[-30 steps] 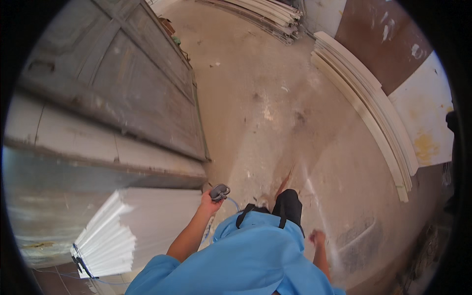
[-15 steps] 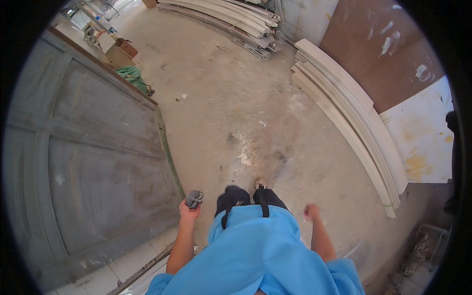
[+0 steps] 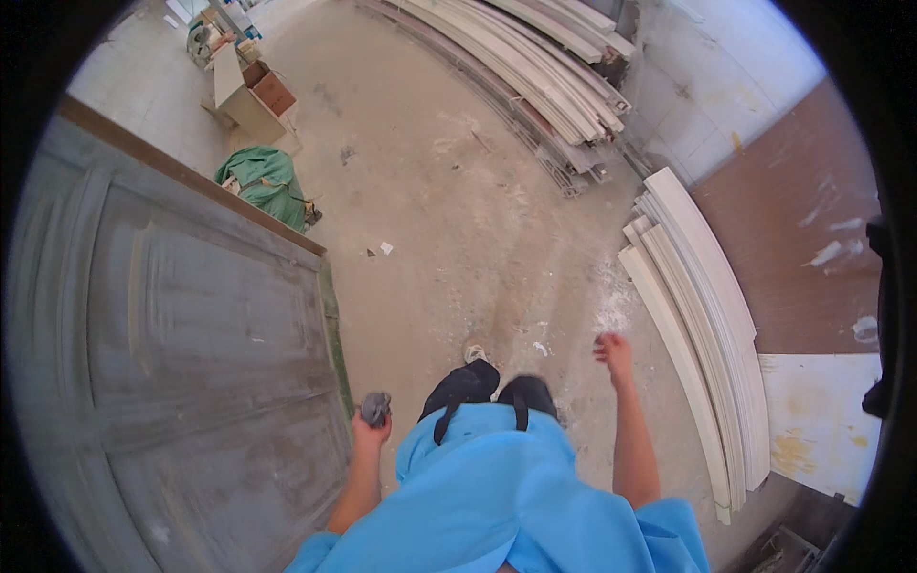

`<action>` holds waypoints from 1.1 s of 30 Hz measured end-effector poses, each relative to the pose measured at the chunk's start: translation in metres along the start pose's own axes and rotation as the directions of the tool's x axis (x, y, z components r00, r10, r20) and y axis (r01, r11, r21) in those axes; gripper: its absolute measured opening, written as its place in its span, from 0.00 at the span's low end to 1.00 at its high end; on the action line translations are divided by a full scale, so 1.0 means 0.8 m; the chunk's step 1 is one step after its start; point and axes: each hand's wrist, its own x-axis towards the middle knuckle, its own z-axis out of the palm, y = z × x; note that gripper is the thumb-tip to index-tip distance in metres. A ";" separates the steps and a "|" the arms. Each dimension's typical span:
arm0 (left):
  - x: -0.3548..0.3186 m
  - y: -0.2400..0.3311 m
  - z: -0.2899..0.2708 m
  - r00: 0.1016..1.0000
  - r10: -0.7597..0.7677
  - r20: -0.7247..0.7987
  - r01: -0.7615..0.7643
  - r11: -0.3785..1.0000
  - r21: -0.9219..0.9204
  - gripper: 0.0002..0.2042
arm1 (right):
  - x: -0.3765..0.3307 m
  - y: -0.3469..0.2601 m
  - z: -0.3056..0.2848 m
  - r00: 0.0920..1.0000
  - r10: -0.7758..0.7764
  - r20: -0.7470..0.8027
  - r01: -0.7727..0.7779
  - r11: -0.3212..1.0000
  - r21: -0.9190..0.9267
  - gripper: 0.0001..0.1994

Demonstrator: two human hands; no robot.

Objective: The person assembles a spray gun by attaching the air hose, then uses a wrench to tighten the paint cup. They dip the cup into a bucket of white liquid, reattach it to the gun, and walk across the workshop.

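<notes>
My left hand (image 3: 371, 431) is closed around a crumpled dark grey wad (image 3: 375, 409), perhaps a cloth or sanding pad; its exact kind does not show. That hand is beside the right-hand edge of a large grey panelled door (image 3: 205, 282), with no clear contact between them. Away from my body on the right, my right hand (image 3: 614, 353) swings over the floor, slightly smeared. Its fingers are loosely bent and apart, and nothing shows in them. The nearest thing to it is a stack of long pale boards (image 3: 702, 329) farther right.
More long boards (image 3: 516, 76) lie piled at the back. A brown panel (image 3: 793, 220) and a stained white panel (image 3: 821, 411) stand at the right. Beyond the door are a green covered bundle (image 3: 267, 181) and an open cardboard box (image 3: 253, 100). Debris dots the dusty floor (image 3: 430, 258).
I have walked forward; the bundle, box and board piles appear closer. My right hand has swung forward and its fingers have loosened. My left hand still holds the grey wad.
</notes>
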 end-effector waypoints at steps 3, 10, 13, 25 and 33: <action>0.011 0.051 0.162 0.999 0.036 0.006 -0.037 0.997 0.066 0.23 | 0.006 0.075 0.045 0.958 0.272 0.095 -0.267 0.962 -0.064 0.11; 0.078 0.138 0.537 0.985 0.101 0.142 -0.122 0.982 0.147 0.22 | 0.032 0.104 0.125 0.839 0.544 0.029 -0.427 0.688 -0.587 0.15; 0.112 0.163 0.657 0.987 0.146 0.062 -0.153 0.979 0.131 0.21 | 0.142 0.041 0.174 0.924 0.376 0.074 -0.195 0.628 -0.753 0.17; 0.190 0.271 0.913 0.974 0.212 -0.083 -0.222 0.966 -0.134 0.22 | 0.924 -0.737 0.472 0.963 -0.014 0.269 0.052 0.989 -0.136 0.17; 0.331 0.361 1.078 0.985 0.117 -0.130 -0.155 0.929 -0.337 0.19 | 0.993 -1.140 0.784 0.798 -0.459 0.390 0.476 0.877 0.057 0.22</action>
